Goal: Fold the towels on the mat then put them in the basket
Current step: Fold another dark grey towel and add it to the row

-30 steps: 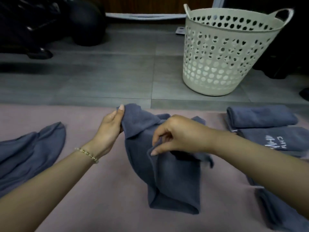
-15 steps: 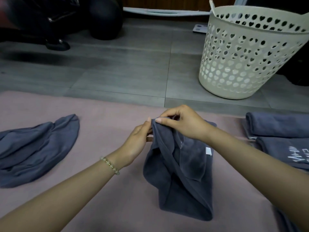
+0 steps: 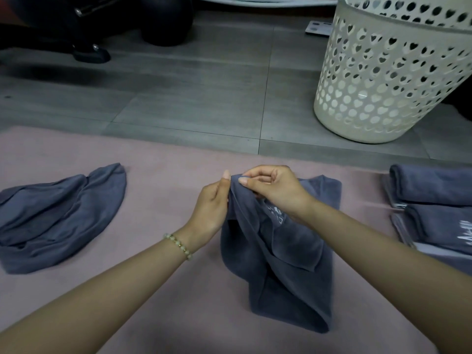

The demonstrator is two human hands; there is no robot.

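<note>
A grey towel (image 3: 286, 272) lies bunched and partly folded in the middle of the pink mat (image 3: 163, 297). My left hand (image 3: 213, 208) and my right hand (image 3: 274, 186) both pinch the same raised top corner of it, fingertips almost touching. White lettering shows on the towel under my right wrist. A crumpled grey towel (image 3: 56, 218) lies on the mat at the left. Two folded grey towels (image 3: 434, 185) (image 3: 441, 228) lie at the mat's right edge. The white basket (image 3: 388, 80) with heart-shaped holes stands on the floor beyond the mat at the right.
Grey floor tiles (image 3: 191, 98) stretch beyond the mat. Dark objects, among them a black round shape (image 3: 166, 21) and a black foot (image 3: 90, 53), stand at the far left. A small flat device (image 3: 318, 28) lies on the floor behind the basket.
My hands came together at the towel's top corner; a second ago they held it apart. The view has shifted left and down, so the basket sits further right.
</note>
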